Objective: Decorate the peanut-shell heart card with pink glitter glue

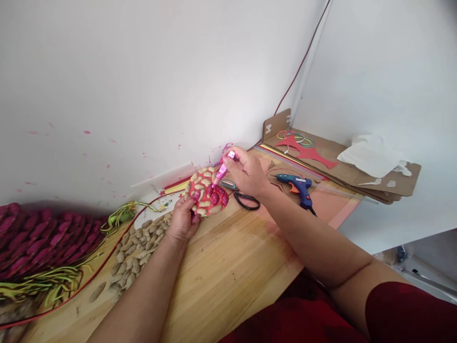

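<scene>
My left hand, with pink stains on its fingertips, grips the lower left edge of a red disc covered in peanuts. Most of the nuts on it are bare tan, while several at its right side are wet magenta. In my right hand is a pink-smeared paintbrush with a white end, pinched between thumb and fingers. Its lower tip meets the disc among the magenta nuts; the bristles are too small to make out. Black-handled scissors lie on the table beneath my right wrist.
Loose peanuts lie left of my left forearm on the wooden table. Magenta peanut-covered pieces with yellow-green yarn stand far left. A blue glue gun lies right, near cardboard with red scraps. A red cord crosses the left side.
</scene>
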`<state>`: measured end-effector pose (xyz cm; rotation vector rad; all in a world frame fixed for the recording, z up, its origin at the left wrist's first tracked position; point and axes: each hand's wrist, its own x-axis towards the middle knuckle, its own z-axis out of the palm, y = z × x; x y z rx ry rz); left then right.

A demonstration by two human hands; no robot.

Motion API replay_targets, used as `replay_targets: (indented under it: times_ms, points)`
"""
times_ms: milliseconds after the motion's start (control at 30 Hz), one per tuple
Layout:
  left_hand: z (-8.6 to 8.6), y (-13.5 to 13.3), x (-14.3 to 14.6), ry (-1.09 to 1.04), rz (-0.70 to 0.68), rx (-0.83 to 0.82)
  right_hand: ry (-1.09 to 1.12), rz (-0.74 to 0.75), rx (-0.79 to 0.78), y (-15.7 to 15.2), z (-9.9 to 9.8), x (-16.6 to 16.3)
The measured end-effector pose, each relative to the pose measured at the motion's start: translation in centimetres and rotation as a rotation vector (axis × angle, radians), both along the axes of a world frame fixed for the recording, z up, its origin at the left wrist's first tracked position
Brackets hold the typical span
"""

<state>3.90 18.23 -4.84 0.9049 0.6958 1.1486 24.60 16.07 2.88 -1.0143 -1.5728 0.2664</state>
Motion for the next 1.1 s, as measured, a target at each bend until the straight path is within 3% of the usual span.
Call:
replay_targets:
  times_ms: [467, 700, 900, 1100]
  points:
    - [0.8, -0.6, 0.7, 0.088, 0.058, 0.004, -0.086, -0.045, 0.09, 0.1, -0.2, -0.2]
    - [1.1, -0.6, 1.1, 0.058, 0.148, -0.016, -0.03, 0.029, 0.084, -0.4, 0.2, -0.6]
    - [1.2, -0.7, 1.3, 0.039, 0.155, -0.004, -0.248, 0.066, 0.135, -1.1, 0.2, -1.5]
    - [1.1, -0.7, 1.2, 0.057, 0.155, -0.032, -0.361, 0.068, 0.092, -1.3, 0.2, -1.5]
